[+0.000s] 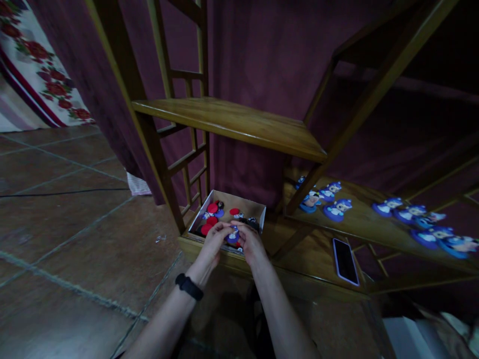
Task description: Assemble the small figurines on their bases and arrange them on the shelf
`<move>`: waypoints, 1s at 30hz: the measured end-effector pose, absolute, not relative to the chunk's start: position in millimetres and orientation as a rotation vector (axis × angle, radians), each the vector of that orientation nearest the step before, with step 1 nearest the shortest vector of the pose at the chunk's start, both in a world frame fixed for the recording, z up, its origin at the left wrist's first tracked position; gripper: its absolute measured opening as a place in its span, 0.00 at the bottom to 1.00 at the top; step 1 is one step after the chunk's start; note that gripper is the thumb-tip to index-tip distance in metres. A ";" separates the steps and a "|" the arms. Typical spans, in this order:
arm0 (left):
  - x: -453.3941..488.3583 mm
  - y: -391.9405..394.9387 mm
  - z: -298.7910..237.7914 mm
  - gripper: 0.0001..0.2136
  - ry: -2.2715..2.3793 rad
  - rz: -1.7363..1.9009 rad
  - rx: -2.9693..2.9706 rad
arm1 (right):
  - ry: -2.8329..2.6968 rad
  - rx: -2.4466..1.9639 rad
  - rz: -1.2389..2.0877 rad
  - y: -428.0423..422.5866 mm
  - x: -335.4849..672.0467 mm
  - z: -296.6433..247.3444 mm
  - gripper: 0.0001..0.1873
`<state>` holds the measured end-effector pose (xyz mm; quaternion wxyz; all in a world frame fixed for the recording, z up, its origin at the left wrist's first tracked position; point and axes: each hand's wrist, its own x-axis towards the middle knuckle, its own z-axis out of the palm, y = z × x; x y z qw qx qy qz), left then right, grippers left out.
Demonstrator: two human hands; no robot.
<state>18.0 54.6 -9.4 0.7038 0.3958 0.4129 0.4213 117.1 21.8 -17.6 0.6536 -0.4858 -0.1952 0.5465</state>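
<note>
Between my two hands is a small blue-and-white figurine [232, 235] on a round blue base. My left hand [216, 239] pinches it from the left, and my right hand [250, 241] grips it from the right. Both hands are over the near edge of an open cardboard box [245, 203]. Inside the box lie several pieces with red round bases [212, 221], along with some blue and dark ones. My fingers and the figurine hide part of the box's contents.
The box stands on the bottom board of a wooden shelf unit [232, 124]. Several similar blue figurines [337, 209] stand on the shelf to the right. A phone [346, 262] lies on the lower board. Dark red curtain [254, 60] hangs behind; tiled floor [75, 249] spreads left.
</note>
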 end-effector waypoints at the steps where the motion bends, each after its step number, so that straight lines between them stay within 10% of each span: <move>1: 16.8 54.9 -8.8 0.07 0.926 0.914 0.855 | -0.435 -1.091 1.265 21.3 117.7 -17.7 0.12; 30: 14.8 55.7 -15.0 0.16 0.846 0.951 0.818 | -0.985 -1.413 0.836 26.0 116.1 -28.9 0.14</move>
